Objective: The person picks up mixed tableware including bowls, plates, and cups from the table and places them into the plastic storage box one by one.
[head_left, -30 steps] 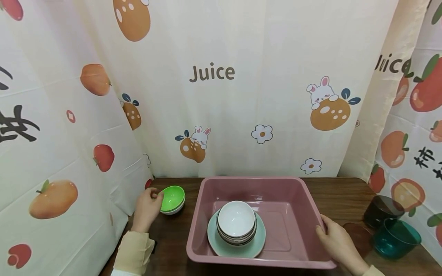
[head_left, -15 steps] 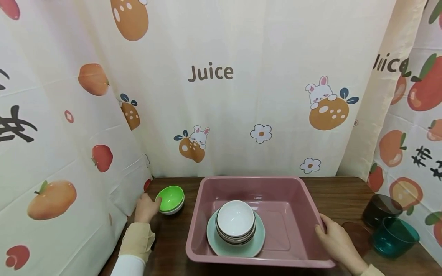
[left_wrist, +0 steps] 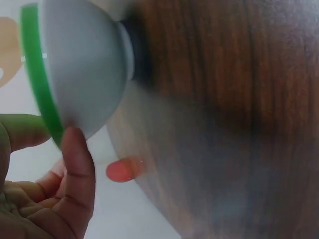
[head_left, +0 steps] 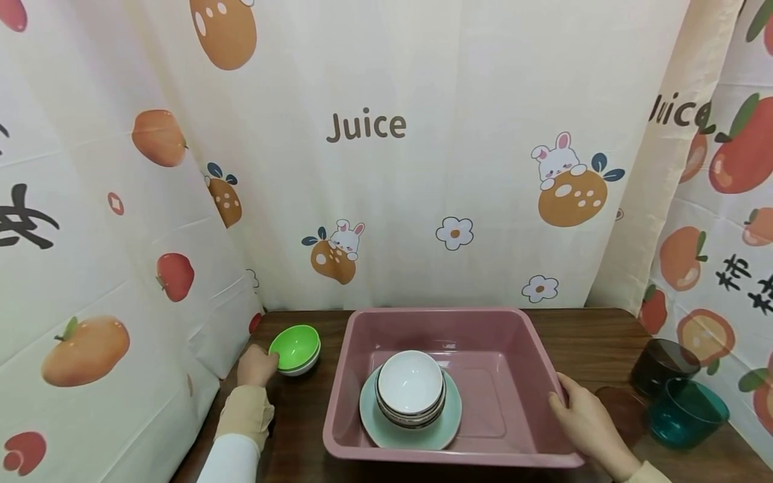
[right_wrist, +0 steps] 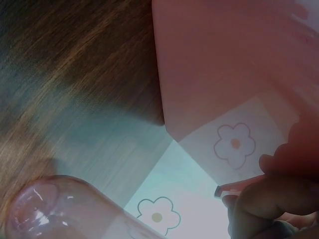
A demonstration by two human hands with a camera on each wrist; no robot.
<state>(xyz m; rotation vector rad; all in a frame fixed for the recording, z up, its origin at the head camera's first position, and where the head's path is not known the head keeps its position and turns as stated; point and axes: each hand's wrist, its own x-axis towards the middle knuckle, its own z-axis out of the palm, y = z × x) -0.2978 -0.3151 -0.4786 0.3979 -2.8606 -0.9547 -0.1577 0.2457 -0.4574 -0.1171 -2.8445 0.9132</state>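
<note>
In the head view a green bowl [head_left: 294, 346] sits inside a white bowl [head_left: 304, 368] at the table's left. My left hand [head_left: 256, 366] pinches their rim from the left; the left wrist view shows its thumb and a finger [left_wrist: 79, 174] at the green rim [left_wrist: 40, 79]. My right hand [head_left: 588, 419] grips the right rim of a pink basin [head_left: 483, 376]. Inside the basin, at its left, a white bowl [head_left: 412, 382] tops a stack of bowls on a pale green plate [head_left: 447, 429].
On the right stand a dark see-through cup [head_left: 664, 365] and a teal one [head_left: 688, 416], with a brownish see-through item [head_left: 622, 409] beside my right hand. A printed curtain [head_left: 392, 201] rises behind the wooden table [head_left: 604, 335].
My left hand has moved in closer against the nested bowls, its fingers now at their rim. My right hand keeps its grip on the basin. The head view has shifted slightly.
</note>
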